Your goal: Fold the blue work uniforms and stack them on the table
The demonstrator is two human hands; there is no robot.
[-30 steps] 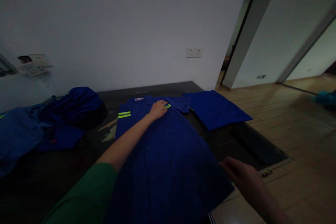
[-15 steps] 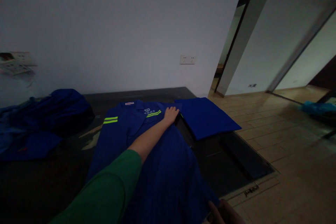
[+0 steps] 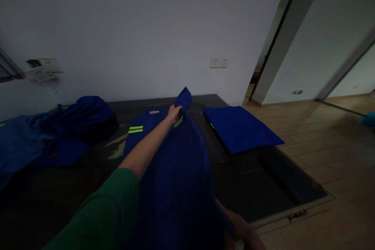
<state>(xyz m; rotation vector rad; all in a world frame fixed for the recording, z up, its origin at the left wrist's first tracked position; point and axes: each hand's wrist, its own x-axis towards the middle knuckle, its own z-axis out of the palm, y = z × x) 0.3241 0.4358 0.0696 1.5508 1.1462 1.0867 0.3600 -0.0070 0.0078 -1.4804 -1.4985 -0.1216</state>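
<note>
A dark blue work jacket [image 3: 181, 164] with yellow-green stripes lies lengthwise before me, its collar label facing up at the far end. My left hand [image 3: 175, 111] is closed on the jacket near its far right shoulder, where a bunched flap of cloth stands up above the fist. At the bottom right, my right hand [image 3: 241, 226] grips the near end of the same side edge; the cloth hides part of its fingers. Between both hands that edge is lifted. To the right lies a folded blue garment [image 3: 243, 127], apart from the jacket.
A heap of crumpled blue clothes [image 3: 84, 119] lies on the left of the dark table [image 3: 249, 191]. The white wall [image 3: 140, 39] with a power socket [image 3: 218, 62] rises behind the table. Wooden floor [image 3: 331, 140] runs along the right side.
My left hand went from lying on the jacket's shoulder to gripping and raising it, moving left. The right hand raised the near edge. The jacket's right side has come off the table, away from the folded garment.
</note>
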